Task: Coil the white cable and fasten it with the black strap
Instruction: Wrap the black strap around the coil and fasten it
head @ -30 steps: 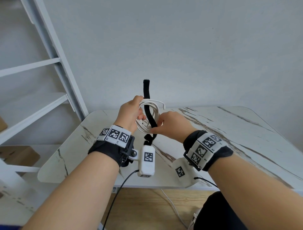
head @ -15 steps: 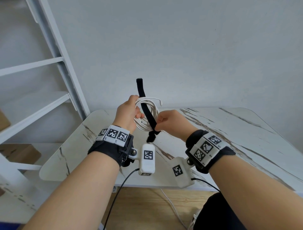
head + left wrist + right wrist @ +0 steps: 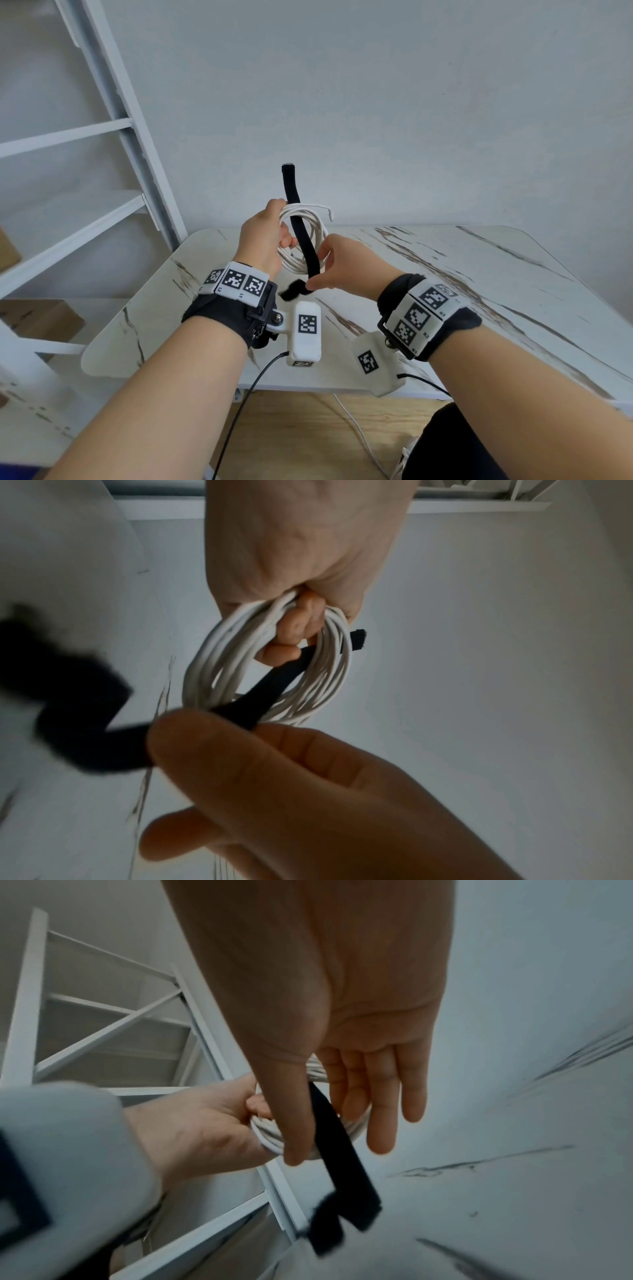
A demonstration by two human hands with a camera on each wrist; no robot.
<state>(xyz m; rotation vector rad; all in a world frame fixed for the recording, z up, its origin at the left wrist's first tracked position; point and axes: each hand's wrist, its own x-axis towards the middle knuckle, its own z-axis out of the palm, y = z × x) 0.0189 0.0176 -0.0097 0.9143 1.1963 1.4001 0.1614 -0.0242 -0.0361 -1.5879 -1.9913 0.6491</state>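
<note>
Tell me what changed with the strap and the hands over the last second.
The right hand slid down the black strap and now pinches it near the lower end, below the coil, pulling it taut; the tail bends left. Unchanged: the left hand grips the white cable coil above the table; strap unfastened.

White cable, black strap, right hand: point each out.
white cable (image 3: 219,653): left wrist view, left side of the coil.
black strap (image 3: 301,236): head view, middle stretch crossing the coil.
right hand (image 3: 352,267): head view, back of the hand.
</note>
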